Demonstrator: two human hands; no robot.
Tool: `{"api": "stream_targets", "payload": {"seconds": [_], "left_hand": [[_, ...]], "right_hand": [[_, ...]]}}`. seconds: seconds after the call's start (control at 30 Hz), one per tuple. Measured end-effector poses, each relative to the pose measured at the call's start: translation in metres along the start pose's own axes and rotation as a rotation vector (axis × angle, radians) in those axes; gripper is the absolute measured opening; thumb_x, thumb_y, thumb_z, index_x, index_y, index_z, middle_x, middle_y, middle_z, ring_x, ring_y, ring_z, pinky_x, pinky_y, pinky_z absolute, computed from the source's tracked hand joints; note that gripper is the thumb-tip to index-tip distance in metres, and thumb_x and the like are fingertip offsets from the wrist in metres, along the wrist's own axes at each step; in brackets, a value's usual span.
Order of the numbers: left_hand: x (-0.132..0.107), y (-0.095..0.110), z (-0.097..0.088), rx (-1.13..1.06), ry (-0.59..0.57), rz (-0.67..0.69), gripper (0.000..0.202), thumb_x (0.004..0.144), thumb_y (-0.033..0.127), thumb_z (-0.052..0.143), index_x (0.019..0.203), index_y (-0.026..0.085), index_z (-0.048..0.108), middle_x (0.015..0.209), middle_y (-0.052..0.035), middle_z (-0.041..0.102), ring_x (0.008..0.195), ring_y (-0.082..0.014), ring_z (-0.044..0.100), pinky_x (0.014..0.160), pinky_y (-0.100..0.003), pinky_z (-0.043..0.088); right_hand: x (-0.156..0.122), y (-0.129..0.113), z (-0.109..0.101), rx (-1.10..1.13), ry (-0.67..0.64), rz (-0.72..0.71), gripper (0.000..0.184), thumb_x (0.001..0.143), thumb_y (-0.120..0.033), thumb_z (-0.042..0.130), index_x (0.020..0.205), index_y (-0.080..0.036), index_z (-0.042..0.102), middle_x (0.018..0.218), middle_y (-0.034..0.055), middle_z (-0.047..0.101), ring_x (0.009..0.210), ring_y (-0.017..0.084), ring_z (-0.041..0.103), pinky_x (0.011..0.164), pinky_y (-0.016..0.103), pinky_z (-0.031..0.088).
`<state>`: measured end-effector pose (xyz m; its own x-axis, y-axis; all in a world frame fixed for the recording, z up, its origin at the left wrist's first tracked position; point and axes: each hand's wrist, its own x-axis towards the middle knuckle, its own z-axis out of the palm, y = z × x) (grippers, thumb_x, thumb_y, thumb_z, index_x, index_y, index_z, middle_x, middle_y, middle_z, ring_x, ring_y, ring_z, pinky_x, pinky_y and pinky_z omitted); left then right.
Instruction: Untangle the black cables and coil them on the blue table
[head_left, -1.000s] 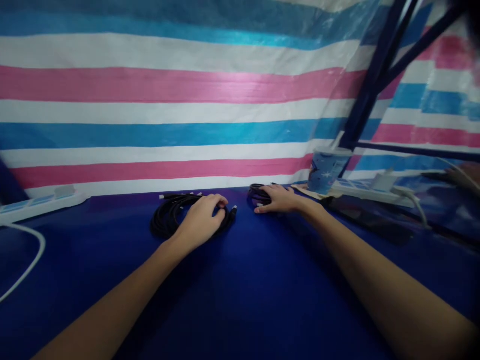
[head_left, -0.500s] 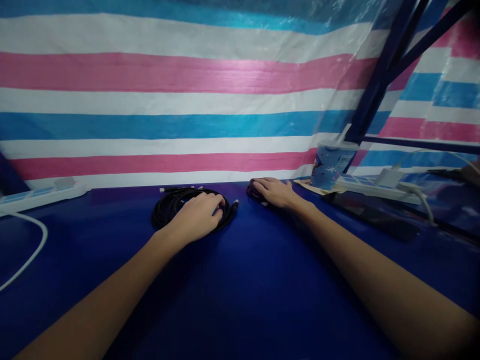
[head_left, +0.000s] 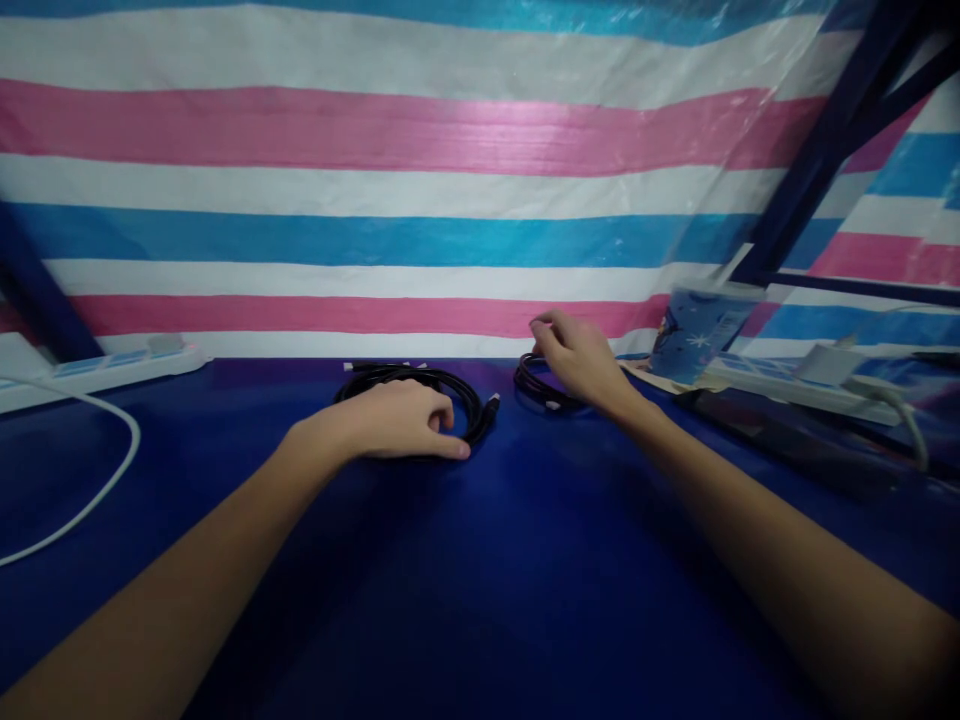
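On the blue tabletop (head_left: 480, 560) lies a large coil of black cable (head_left: 469, 390) with metal-tipped connectors at its ends. My left hand (head_left: 401, 420) rests over the near side of this coil, fingers loosely bent and thumb stretched out apart from them. To the right, a smaller coil of dark cable (head_left: 529, 385) lies flat, a light connector tip showing at its front. My right hand (head_left: 581, 360) is raised just above and behind that smaller coil, fingers loosely curved, with nothing seen in it. Part of each coil is hidden by my hands.
A blue paper cup (head_left: 701, 335) with a straw stands at the back right. White power strips lie at the left (head_left: 135, 368) and right (head_left: 780, 383), with a white cable (head_left: 124, 460) curving across the left. A dark flat object (head_left: 772, 435) lies at right. Striped sheeting (head_left: 375, 190) hangs behind.
My right hand has lifted off the smaller coil, uncovering more of it. My left hand's thumb has spread outward over the large coil's near edge. The view has shifted slightly left.
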<state>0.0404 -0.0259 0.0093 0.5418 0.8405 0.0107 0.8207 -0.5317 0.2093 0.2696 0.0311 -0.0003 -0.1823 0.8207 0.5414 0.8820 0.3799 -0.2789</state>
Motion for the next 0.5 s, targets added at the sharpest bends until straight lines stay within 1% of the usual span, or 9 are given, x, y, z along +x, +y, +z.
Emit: {"api": "stream_targets", "payload": {"seconds": [0.07, 0.13, 0.2, 0.27, 0.33, 0.37, 0.4, 0.43, 0.5], "left_hand": [[0.001, 0.004, 0.003, 0.064, -0.012, 0.025, 0.03, 0.073, 0.051, 0.058, 0.072, 0.021, 0.063, 0.072, -0.0013, 0.063, 0.06, -0.0142, 0.051, 0.054, -0.027, 0.029], [0.003, 0.007, 0.007, 0.076, -0.023, 0.047, 0.025, 0.075, 0.043, 0.056, 0.066, 0.02, 0.059, 0.065, -0.0005, 0.059, 0.055, -0.013, 0.048, 0.053, -0.027, 0.027], [0.005, 0.008, 0.009, 0.048, -0.014, 0.056, 0.025, 0.078, 0.039, 0.051, 0.063, 0.02, 0.055, 0.062, 0.0003, 0.056, 0.053, -0.0127, 0.046, 0.052, -0.027, 0.027], [0.007, 0.007, 0.011, 0.024, 0.068, 0.049, 0.024, 0.08, 0.037, 0.049, 0.063, 0.019, 0.052, 0.062, 0.0005, 0.056, 0.055, -0.0134, 0.048, 0.053, -0.027, 0.027], [0.008, 0.008, 0.014, 0.015, 0.174, 0.028, 0.023, 0.081, 0.036, 0.048, 0.066, 0.02, 0.051, 0.064, 0.0001, 0.058, 0.059, -0.0145, 0.05, 0.055, -0.028, 0.028], [0.009, 0.008, 0.016, 0.007, 0.219, 0.016, 0.022, 0.082, 0.036, 0.047, 0.067, 0.02, 0.051, 0.066, -0.0003, 0.059, 0.06, -0.015, 0.051, 0.056, -0.028, 0.028], [0.011, 0.009, 0.018, -0.007, 0.25, 0.004, 0.022, 0.083, 0.037, 0.047, 0.069, 0.019, 0.051, 0.067, -0.0008, 0.06, 0.061, -0.0155, 0.052, 0.057, -0.028, 0.029], [0.013, 0.01, 0.021, -0.032, 0.273, -0.011, 0.023, 0.083, 0.037, 0.046, 0.07, 0.019, 0.051, 0.068, -0.0011, 0.06, 0.061, -0.0157, 0.052, 0.057, -0.028, 0.029], [0.016, 0.011, 0.027, -0.116, 0.318, -0.043, 0.023, 0.085, 0.038, 0.045, 0.072, 0.02, 0.051, 0.067, -0.001, 0.06, 0.06, -0.0154, 0.053, 0.056, -0.028, 0.029]], "right_hand": [[-0.006, -0.012, 0.005, 0.117, -0.129, -0.055, 0.028, 0.09, -0.029, 0.039, 0.096, -0.015, 0.062, 0.088, 0.013, 0.068, 0.081, 0.024, 0.061, 0.072, 0.035, 0.041], [-0.012, -0.019, 0.016, 0.152, -0.268, -0.113, 0.016, 0.082, -0.026, 0.052, 0.083, -0.016, 0.064, 0.085, 0.0119, 0.068, 0.08, 0.024, 0.061, 0.073, 0.036, 0.041], [-0.016, -0.019, 0.028, 0.203, -0.324, -0.122, 0.01, 0.078, -0.023, 0.057, 0.078, -0.017, 0.063, 0.085, 0.0106, 0.068, 0.079, 0.023, 0.06, 0.074, 0.036, 0.041], [-0.016, -0.017, 0.034, 0.281, -0.324, -0.079, 0.009, 0.08, -0.023, 0.055, 0.081, -0.017, 0.062, 0.087, 0.0097, 0.067, 0.08, 0.021, 0.06, 0.075, 0.035, 0.043], [-0.014, -0.018, 0.033, 0.363, -0.3, -0.019, 0.01, 0.083, -0.022, 0.051, 0.086, -0.017, 0.059, 0.091, 0.009, 0.066, 0.082, 0.019, 0.06, 0.074, 0.033, 0.045], [-0.013, -0.021, 0.031, 0.457, -0.277, 0.033, 0.009, 0.083, -0.021, 0.051, 0.088, -0.017, 0.057, 0.093, 0.0087, 0.065, 0.083, 0.018, 0.06, 0.074, 0.032, 0.046], [-0.014, -0.026, 0.028, 0.595, -0.25, 0.1, 0.009, 0.082, -0.021, 0.053, 0.089, -0.017, 0.055, 0.094, 0.0081, 0.063, 0.083, 0.017, 0.059, 0.072, 0.031, 0.048], [-0.015, -0.031, 0.025, 0.767, -0.222, 0.177, 0.013, 0.079, -0.019, 0.055, 0.092, -0.017, 0.053, 0.094, 0.007, 0.061, 0.081, 0.016, 0.059, 0.071, 0.03, 0.049], [-0.02, -0.045, 0.021, 1.128, -0.165, 0.328, 0.03, 0.073, -0.014, 0.06, 0.101, -0.018, 0.049, 0.092, 0.0038, 0.056, 0.078, 0.014, 0.058, 0.068, 0.028, 0.049]]}}
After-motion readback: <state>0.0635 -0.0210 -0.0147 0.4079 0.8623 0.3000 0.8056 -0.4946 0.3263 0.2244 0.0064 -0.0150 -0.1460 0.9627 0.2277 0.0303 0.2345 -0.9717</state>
